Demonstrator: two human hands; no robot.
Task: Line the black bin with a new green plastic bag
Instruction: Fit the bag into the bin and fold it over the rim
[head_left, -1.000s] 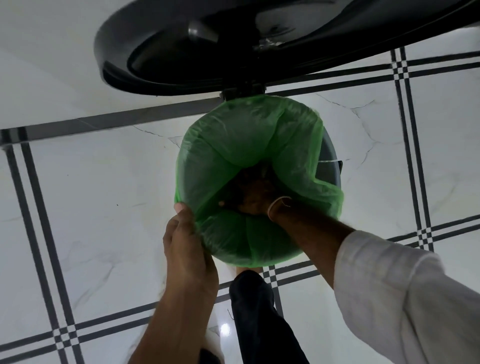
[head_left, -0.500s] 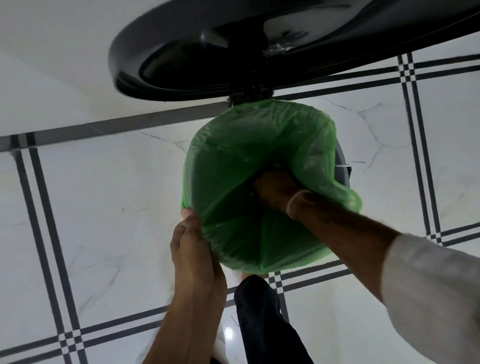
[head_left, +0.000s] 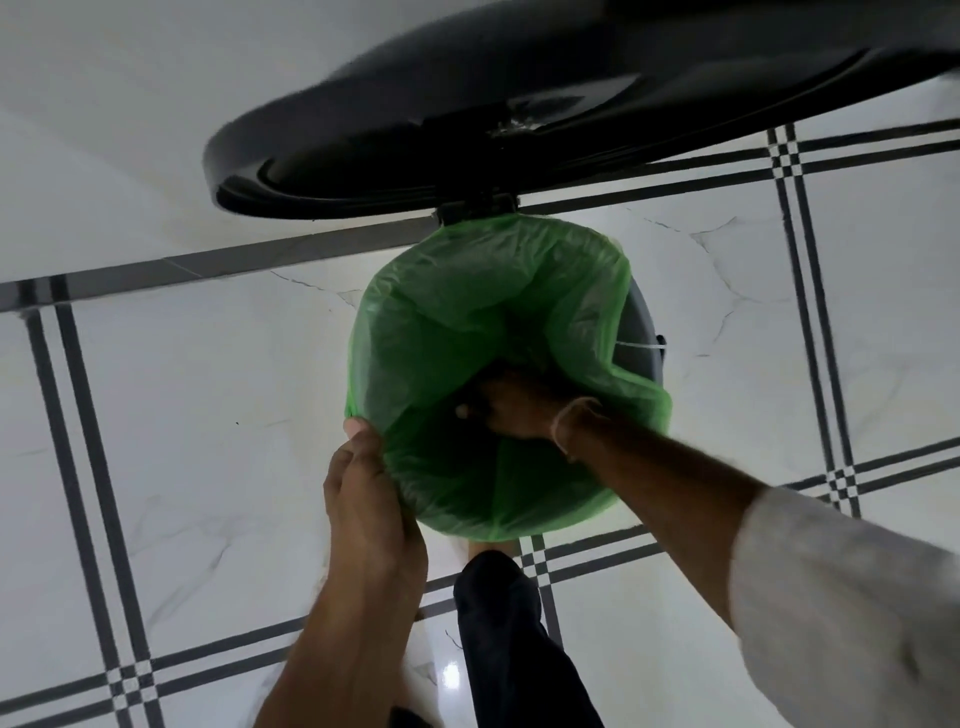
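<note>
The green plastic bag (head_left: 462, 312) lies over the mouth of the round black bin (head_left: 641, 332), of which only a strip of the right wall shows. The bin's black lid (head_left: 415, 156) stands raised behind it. My left hand (head_left: 369, 499) pinches the bag's edge at the near left rim. My right hand (head_left: 514, 410) is down inside the bag, fingers pressed into the plastic near the middle; its fingertips are hidden in the dark folds. On the right the bag's edge hangs loose over the rim.
White marble floor tiles (head_left: 182, 415) with dark grey stripes lie all around the bin. My leg in dark trousers (head_left: 509, 639) stands just in front of the bin, between my arms. A pale wall (head_left: 104, 156) rises behind the lid.
My right hand has sunk a little deeper into the bag and its fingers have spread into the folds. My left hand keeps its hold on the near left edge. The view shifted slightly.
</note>
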